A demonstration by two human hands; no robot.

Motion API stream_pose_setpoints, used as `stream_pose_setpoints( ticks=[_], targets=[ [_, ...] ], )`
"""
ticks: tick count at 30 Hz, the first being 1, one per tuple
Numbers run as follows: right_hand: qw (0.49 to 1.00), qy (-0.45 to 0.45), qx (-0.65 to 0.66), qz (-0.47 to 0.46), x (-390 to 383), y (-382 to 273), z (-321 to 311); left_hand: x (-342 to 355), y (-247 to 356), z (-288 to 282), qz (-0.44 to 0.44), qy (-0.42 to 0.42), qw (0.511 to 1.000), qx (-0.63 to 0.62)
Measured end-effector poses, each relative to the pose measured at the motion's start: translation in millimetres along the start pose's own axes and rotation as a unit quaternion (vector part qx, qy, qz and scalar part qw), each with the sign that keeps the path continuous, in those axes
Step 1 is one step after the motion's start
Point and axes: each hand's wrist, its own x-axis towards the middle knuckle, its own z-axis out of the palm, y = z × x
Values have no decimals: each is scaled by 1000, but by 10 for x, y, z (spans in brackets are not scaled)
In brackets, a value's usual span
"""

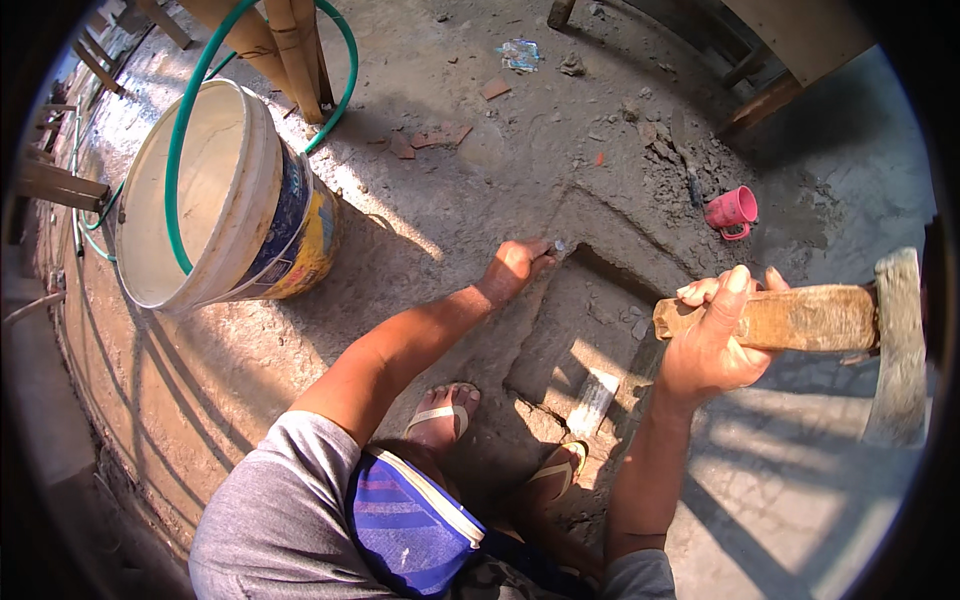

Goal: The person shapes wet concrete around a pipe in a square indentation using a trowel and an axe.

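My left hand (pixel 515 268) is closed around a metal rod (pixel 558 246); its round shiny end shows past the fingers, and the rest is hidden. The fist is low over the floor, at the corner of a groove (pixel 620 272) in the grey cement. My right hand (pixel 712 340) grips the thick wooden handle of a hatchet-like tool (pixel 815 317), raised well above the floor. Its worn grey head (pixel 895 350) points away to the right and flares toward the lower end. The two hands are apart.
A large bucket (pixel 270 215) with a green hose (pixel 180 150) stands at left. A pink mug (pixel 731 209) lies by wet rubble (pixel 668 150) at right. Brick pieces (pixel 440 136) lie ahead. A pale flat piece (pixel 594 403) is near my sandalled feet (pixel 445 412).
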Motion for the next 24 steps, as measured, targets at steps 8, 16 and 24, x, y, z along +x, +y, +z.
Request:
stream_pose_setpoints(
  ticks=[8, 16, 24],
  targets=[
    [839, -327, -329, 286, -765, 1285, -908, 35, -37, 60, 8, -7, 999, 43],
    [999, 15, -34, 10, 163, -108, -28, -20, -46, 18, 5, -20, 999, 32],
    [801, -352, -360, 325, -840, 1300, -951, 62, -103, -55, 20, -14, 999, 47]
  ],
)
